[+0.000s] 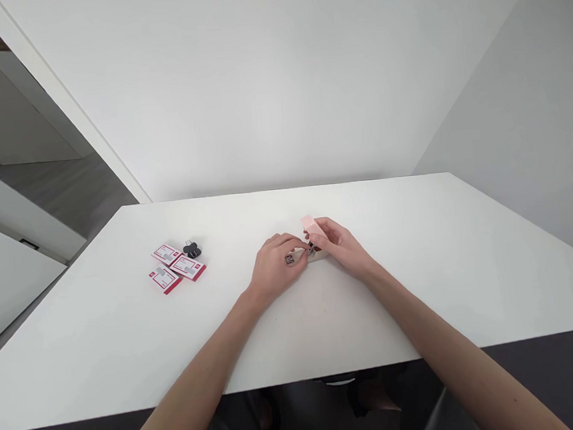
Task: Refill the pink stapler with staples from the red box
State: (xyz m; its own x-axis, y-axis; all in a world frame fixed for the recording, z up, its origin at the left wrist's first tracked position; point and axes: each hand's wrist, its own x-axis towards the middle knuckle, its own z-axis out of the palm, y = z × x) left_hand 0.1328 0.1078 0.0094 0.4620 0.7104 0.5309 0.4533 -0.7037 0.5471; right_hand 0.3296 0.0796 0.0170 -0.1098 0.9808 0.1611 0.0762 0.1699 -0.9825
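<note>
- head view: right hand (340,244) has its thumb and fingers clamped on a pale pink rectangular block (311,223), so that's the nearer hand.
- block's long axis slants away from the person and leftward, far end poking out past the fingers.
- small dark-and-silver piece (311,245) sits at its near end, right between both hands' fingertips.
- left hand (278,262) is just left of the block, thumb and finger meeting by that dark piece; can't tell if they're gripping it.
- pale flat strip (317,256) lies under the hands, on the white table (445,254).
</note>
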